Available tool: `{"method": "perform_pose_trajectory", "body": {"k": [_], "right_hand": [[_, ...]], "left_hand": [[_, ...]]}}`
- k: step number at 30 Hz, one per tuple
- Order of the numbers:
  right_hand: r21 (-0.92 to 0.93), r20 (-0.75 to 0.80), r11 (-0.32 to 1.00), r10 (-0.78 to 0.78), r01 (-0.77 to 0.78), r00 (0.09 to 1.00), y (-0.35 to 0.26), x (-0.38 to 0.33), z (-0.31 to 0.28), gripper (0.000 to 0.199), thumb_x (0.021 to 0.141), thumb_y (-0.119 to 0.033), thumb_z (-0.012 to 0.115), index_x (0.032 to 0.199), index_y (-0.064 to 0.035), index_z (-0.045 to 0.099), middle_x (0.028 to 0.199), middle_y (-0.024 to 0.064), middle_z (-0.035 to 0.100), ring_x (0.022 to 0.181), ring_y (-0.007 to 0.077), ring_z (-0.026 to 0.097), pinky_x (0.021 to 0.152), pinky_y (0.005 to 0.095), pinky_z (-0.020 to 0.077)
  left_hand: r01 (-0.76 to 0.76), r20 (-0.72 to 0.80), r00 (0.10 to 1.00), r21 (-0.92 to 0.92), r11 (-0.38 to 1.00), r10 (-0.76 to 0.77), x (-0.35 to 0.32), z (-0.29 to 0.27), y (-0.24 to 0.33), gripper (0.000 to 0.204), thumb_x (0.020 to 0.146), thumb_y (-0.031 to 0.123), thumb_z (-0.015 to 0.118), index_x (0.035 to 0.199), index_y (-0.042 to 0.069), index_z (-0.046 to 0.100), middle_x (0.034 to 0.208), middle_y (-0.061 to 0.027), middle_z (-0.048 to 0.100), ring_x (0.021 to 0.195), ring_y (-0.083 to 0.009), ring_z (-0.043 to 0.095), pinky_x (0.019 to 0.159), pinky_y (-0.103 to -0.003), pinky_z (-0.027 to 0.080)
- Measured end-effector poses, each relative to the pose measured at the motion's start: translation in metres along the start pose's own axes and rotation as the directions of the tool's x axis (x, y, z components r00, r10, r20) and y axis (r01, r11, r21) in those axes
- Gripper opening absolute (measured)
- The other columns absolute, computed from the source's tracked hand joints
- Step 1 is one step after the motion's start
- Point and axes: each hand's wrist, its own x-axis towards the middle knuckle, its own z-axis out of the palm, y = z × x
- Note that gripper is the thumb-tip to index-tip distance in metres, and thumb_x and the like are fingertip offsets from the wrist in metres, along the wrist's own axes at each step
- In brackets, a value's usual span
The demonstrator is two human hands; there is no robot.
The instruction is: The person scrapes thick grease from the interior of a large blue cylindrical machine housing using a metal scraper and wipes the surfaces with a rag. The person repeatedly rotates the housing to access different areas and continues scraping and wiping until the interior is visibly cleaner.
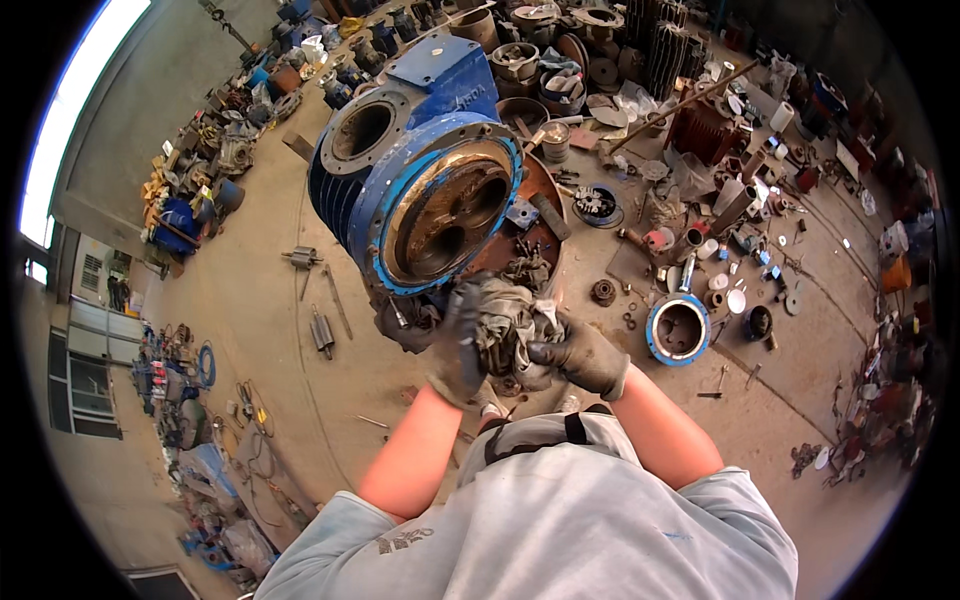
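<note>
A crumpled grey rag (512,325) is between my two hands, in front of my waist. My right hand (588,357), in a dark, dirty work glove, grips its right side with the thumb pressed on the cloth. Against the rag's left side is my left hand (458,345), gloved too; its fingers are smeared by motion, so their grip cannot be made out. Just beyond the hands stands a large blue machine housing (345,190) with a round flange, its brown, oily face turned toward me. Beneath and beside it, a reddish-brown round base (541,190) carries small metal parts.
Metal shafts with rotors (321,332) lie on the floor at left. To the right lie a blue ring-shaped part (678,329), a gear (603,292) and many loose parts. Buckets (515,62) and castings crowd the back. Piled parts and cables (258,420) line the left wall.
</note>
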Motion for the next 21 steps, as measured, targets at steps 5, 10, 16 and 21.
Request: {"method": "perform_pose_trajectory", "body": {"k": [5,10,16,21], "right_hand": [[0.504,0.224,0.862,-0.073,-0.051,0.972,0.021,0.015,0.01,0.036,0.114,-0.021,0.067,0.145,-0.0018,0.067,0.135,0.0071,0.073,0.119,0.0121,0.066,0.106,0.0315,0.0547],[-0.171,-0.218,0.984,-0.081,0.044,0.973,-0.007,0.019,0.033,0.045,0.103,-0.033,0.079,0.139,-0.008,0.072,0.118,0.0149,0.079,0.109,0.0319,0.076,0.099,0.0409,0.0591],[-0.08,-0.326,0.983,-0.184,0.167,0.927,0.021,0.01,0.013,0.043,0.099,-0.03,0.085,0.132,-0.0032,0.076,0.124,0.0105,0.078,0.115,0.0231,0.073,0.103,0.0373,0.0568],[0.086,-0.272,0.983,-0.132,0.161,0.953,0.033,0.002,0.002,0.056,0.102,-0.03,0.083,0.148,-0.0021,0.064,0.14,0.0097,0.072,0.12,0.0201,0.071,0.109,0.0353,0.055]], "left_hand": [[0.357,0.358,0.922,-0.642,0.679,-0.146,-0.008,-0.017,-0.04,0.048,0.118,0.038,0.058,0.156,0.009,0.05,0.138,-0.0102,0.064,0.123,-0.0225,0.066,0.109,-0.044,0.055],[0.007,0.24,0.969,0.172,0.985,-0.049,-0.005,-0.039,-0.054,0.055,0.108,0.031,0.065,0.158,0.01,0.054,0.149,-0.0078,0.067,0.132,-0.0271,0.066,0.112,-0.045,0.054],[-0.49,0.47,0.863,0.868,0.078,0.185,-0.003,-0.052,-0.015,0.061,0.094,0.033,0.074,0.151,0.014,0.066,0.14,-0.0124,0.075,0.129,-0.0363,0.07,0.113,-0.046,0.054],[-0.365,0.359,0.925,0.751,0.55,0.124,-0.007,-0.051,-0.02,0.045,0.104,0.026,0.069,0.142,0.003,0.066,0.134,-0.0125,0.074,0.121,-0.0273,0.07,0.106,-0.042,0.057]]}}
